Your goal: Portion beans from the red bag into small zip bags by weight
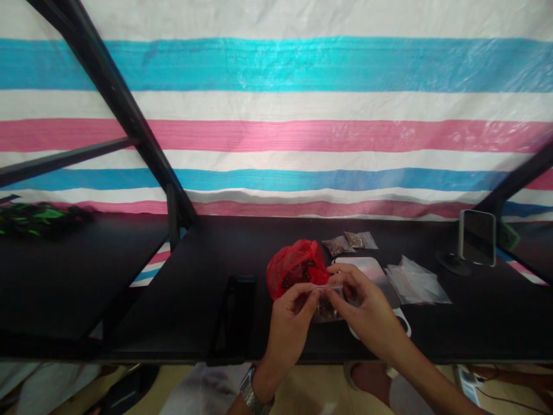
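Note:
Between my two hands is a small clear zip bag (327, 312) with brownish bits inside. My left hand (290, 318) pinches the bag's top edge from the left. From the right, my right hand (367, 308) pinches the same edge with thumb and finger. Just behind the hands sits a red mesh bag (298, 265) holding dark brown pieces. A flat kitchen scale (375, 275) with a white rim is partly hidden under my right hand. Two filled zip bags, one of them the right-hand filled bag (360, 240), lie behind the scale.
A pile of flat zip bags (417, 281) lies right of the scale. Farther right stands a phone-like device on a stand (477, 237). A black tray-like object (235, 314) rests left of my hands. Black frame bars (129, 121) and a striped sheet (302, 135) bound the table.

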Action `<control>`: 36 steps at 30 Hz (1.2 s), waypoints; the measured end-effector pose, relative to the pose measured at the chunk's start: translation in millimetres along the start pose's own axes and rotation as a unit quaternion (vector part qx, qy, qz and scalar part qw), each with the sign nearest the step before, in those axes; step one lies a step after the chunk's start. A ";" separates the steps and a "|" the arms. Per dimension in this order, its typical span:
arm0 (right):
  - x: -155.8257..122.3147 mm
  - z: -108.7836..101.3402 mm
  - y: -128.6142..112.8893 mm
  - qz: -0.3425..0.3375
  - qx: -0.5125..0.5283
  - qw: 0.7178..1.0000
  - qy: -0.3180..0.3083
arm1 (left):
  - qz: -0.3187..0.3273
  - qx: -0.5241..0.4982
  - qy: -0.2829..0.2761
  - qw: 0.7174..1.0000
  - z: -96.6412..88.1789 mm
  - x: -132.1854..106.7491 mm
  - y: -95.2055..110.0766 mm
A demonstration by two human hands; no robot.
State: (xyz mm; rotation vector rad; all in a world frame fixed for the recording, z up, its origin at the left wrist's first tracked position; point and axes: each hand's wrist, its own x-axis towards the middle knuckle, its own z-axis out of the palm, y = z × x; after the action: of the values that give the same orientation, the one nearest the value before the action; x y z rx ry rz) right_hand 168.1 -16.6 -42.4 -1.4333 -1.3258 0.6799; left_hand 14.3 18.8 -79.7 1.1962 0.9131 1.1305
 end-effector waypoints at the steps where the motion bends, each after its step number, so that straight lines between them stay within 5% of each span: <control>1: 0.2 -0.3 -0.3 0.001 -0.001 1.000 -0.001 | -0.003 -0.003 0.001 1.000 0.1 0.1 -0.6; 36: 0.0 -4.7 3.3 0.018 0.030 0.999 -0.001 | -0.009 -0.020 -0.011 1.000 5.2 0.2 -2.7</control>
State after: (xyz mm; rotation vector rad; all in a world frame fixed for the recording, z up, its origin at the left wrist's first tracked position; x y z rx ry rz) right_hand 173.5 -17.5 -43.9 -1.4123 -1.2735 0.7381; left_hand 19.8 17.8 -81.4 1.1621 0.8794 1.1145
